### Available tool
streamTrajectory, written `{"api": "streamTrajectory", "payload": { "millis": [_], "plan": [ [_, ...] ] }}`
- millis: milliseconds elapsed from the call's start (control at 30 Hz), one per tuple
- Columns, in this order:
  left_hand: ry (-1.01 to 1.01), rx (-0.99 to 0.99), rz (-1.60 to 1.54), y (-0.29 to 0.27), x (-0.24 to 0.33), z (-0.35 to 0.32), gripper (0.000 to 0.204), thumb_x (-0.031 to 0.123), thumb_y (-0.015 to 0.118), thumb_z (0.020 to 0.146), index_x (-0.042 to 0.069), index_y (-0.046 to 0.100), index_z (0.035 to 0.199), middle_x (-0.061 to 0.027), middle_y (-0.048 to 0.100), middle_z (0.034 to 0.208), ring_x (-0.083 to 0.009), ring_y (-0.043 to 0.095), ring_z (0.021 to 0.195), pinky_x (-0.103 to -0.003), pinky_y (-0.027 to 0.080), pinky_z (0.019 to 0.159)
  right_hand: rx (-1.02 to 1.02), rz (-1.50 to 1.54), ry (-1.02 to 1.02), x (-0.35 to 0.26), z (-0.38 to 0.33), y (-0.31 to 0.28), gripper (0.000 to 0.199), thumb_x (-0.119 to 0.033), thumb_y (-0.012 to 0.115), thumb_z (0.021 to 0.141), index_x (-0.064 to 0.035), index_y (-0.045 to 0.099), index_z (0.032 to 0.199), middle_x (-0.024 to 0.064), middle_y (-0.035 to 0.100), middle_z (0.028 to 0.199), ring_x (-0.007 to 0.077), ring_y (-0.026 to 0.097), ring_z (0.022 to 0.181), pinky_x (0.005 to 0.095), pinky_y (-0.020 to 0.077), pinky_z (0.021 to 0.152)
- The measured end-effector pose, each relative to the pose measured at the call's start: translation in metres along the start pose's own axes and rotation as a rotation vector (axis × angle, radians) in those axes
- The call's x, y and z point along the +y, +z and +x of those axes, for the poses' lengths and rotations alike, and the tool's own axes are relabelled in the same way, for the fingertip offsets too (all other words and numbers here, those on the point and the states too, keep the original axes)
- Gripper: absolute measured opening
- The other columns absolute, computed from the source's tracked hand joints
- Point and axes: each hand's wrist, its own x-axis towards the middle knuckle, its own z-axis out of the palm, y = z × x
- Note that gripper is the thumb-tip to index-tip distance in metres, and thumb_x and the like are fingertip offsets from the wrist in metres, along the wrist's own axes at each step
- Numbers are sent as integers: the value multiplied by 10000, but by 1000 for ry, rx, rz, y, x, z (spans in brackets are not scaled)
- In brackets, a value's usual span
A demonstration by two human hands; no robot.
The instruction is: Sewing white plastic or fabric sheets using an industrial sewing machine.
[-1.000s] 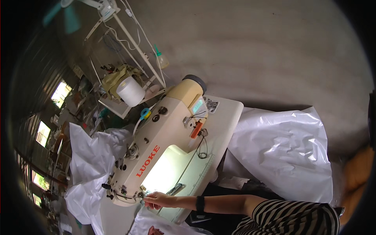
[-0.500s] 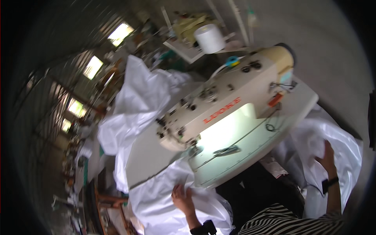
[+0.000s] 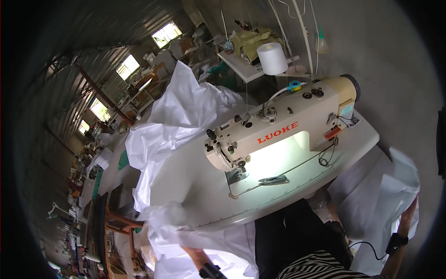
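The left hand [image 3: 193,253] comes in from the lower edge, forearm pointing up toward the sewing machine [image 3: 278,128]. It is buried in a bunch of white fabric [image 3: 172,223] below and left of the machine, just off the near edge of the sewing table [image 3: 362,132]; the fabric is blurred there, and whether the fingers are closed on it I cannot tell. The right hand [image 3: 411,209] is far to the lower right of the machine, arm raised along the picture's rim with a dark band on the wrist. It lies against a second white fabric sheet [image 3: 381,195] hanging off the table's right end; its grip is not clear either.

The white fabric's long axis runs from the bunch at the left hand up and away, past the machine's left side, to a tall heap behind it. 1 white thread cone [image 3: 272,58] stands upright behind the machine. Small snips [image 3: 274,179] lie flat on the table right of the needle.
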Motion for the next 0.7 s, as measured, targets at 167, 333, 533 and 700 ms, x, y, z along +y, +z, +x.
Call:
{"api": "streamTrajectory", "payload": {
  "millis": [167, 333, 533, 700],
  "plan": [
    [85, -25, -421, -31, 40, 31, 377, 294, 559, 1010, 17, 595, 1263, -118, 668, 1204, -203, 650, 1084, -337, 550, 936, 37, 387, -136, -100, -14, 172, 474, -380, 503, 1053, -10, 563, 1344, 125, 647, 1281, 254, 604, 1188, 403, 478, 1059],
    [222, 130, 149, 14, 82, 63, 374, 239, 549, 996, 13, 579, 1292, -122, 664, 1219, -204, 645, 1094, -330, 540, 942, -378, 610, -162, -129, -73, 402, 409, -375, 518, 1047, -54, 622, 1279, 117, 690, 1224, 269, 651, 1146, 423, 515, 1045],
    [486, 205, 753, 58, 214, 71, 385, 172, 537, 980, 8, 561, 1327, -126, 659, 1238, -205, 638, 1107, -322, 528, 949, -1052, 924, -96, -65, -213, 668, 248, -267, 534, 1054, -68, 571, 1198, 51, 558, 1365, 146, 567, 1083, 314, 470, 946],
    [717, 366, 1073, 45, 369, 36, 407, 116, 527, 966, 3, 545, 1356, -130, 655, 1253, -206, 633, 1117, -315, 518, 956, -1266, 1040, 365, 4, -378, 835, 131, -168, 557, 1052, -69, 560, 1137, 7, 520, 1358, 74, 528, 1068, 253, 457, 918]
  ]
}}
